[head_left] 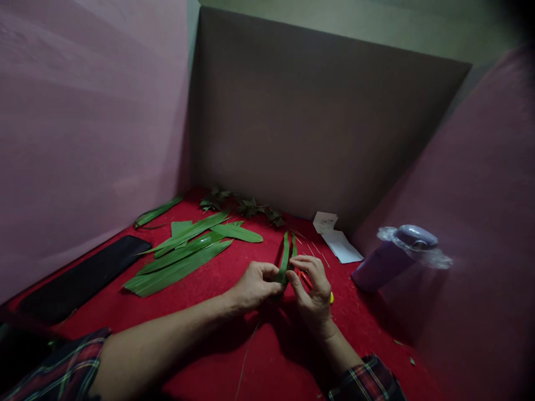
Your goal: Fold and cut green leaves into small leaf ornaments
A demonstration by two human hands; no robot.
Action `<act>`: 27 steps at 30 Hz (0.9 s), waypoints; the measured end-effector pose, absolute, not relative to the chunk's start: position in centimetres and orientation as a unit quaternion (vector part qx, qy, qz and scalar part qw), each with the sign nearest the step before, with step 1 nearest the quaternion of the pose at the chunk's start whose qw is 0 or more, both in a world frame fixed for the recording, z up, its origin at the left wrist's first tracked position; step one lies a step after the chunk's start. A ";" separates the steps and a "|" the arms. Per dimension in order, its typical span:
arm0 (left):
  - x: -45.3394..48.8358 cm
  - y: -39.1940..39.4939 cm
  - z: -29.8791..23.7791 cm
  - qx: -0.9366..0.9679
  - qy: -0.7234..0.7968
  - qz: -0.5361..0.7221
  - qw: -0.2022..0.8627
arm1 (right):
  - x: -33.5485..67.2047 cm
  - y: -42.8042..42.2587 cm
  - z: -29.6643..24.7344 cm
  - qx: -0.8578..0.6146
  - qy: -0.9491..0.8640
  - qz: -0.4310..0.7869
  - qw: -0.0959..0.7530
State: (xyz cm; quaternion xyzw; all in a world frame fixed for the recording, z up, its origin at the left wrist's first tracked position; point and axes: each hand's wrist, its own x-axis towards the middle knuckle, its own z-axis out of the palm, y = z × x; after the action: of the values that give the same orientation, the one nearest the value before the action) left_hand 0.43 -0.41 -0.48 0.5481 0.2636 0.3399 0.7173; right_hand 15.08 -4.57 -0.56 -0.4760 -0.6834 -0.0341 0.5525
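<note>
A green leaf strip [285,257] stands nearly upright between my hands, bent near its lower end. My left hand [256,285] pinches that lower end from the left, thumb and fingers closed on it. On the other side, my right hand [311,284] has its thumb and fingertips curled at the strip's right edge, where a second narrow green piece [293,245] rises. Partly hidden behind my right hand is a red-handled tool [306,278] with a yellow end; its kind does not show.
Several long green leaves [184,270] lie on the red cloth [209,328] to the left. A black tray-like slab [87,275] is beyond them. Leafy sprigs [251,207], thin sticks [314,248] and white papers [343,247] lie further back. A purple bottle [380,262] stands right, near the wall.
</note>
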 end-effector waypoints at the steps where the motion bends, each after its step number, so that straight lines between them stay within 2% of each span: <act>1: 0.4 -0.4 -0.4 0.551 0.265 0.343 0.713 | 15.1 -4.6 -0.6 -0.477 -0.684 -0.036 0.551; 9: 0.2 -0.4 0.1 0.573 0.286 0.350 0.683 | 15.1 -4.5 -1.3 -0.480 -0.664 0.000 0.574; 27: 0.2 -0.5 -0.2 0.560 0.274 0.345 0.701 | 15.0 -4.5 -0.8 -0.473 -0.683 -0.025 0.555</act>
State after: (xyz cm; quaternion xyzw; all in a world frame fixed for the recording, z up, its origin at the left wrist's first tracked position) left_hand 0.23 -0.47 -0.21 0.5605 0.2744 0.3446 0.7013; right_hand 14.98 -4.51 -0.80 -0.4731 -0.6833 -0.0251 0.5555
